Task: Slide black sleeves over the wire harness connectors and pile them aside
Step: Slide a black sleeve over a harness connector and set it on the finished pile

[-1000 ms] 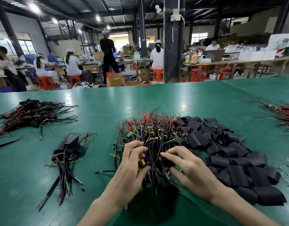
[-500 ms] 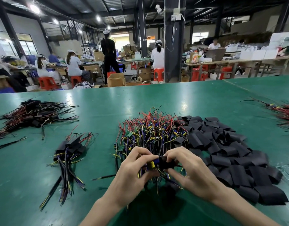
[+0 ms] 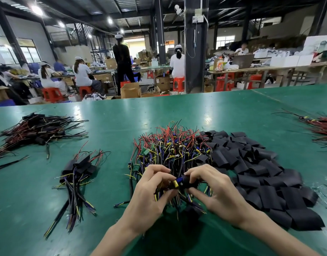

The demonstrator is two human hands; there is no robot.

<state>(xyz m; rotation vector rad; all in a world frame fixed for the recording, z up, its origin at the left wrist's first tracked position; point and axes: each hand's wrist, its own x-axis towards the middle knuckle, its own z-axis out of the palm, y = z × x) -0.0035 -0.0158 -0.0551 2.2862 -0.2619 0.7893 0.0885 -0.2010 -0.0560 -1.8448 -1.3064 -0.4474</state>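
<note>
Brightly lit from above by round white ceiling lamps (image 3: 36, 10) and by daylight through blown-out left-hand windows (image 3: 27, 52). Pale glare streaks on the glossy green surface (image 3: 214, 115); soft dark shadow beneath the left hand (image 3: 149, 196) and right hand (image 3: 220, 191). Sharp up close, hazier far back. Bent at the edges.

One head-worn camera looks forward and down, close over the green table (image 3: 214, 117).
</note>
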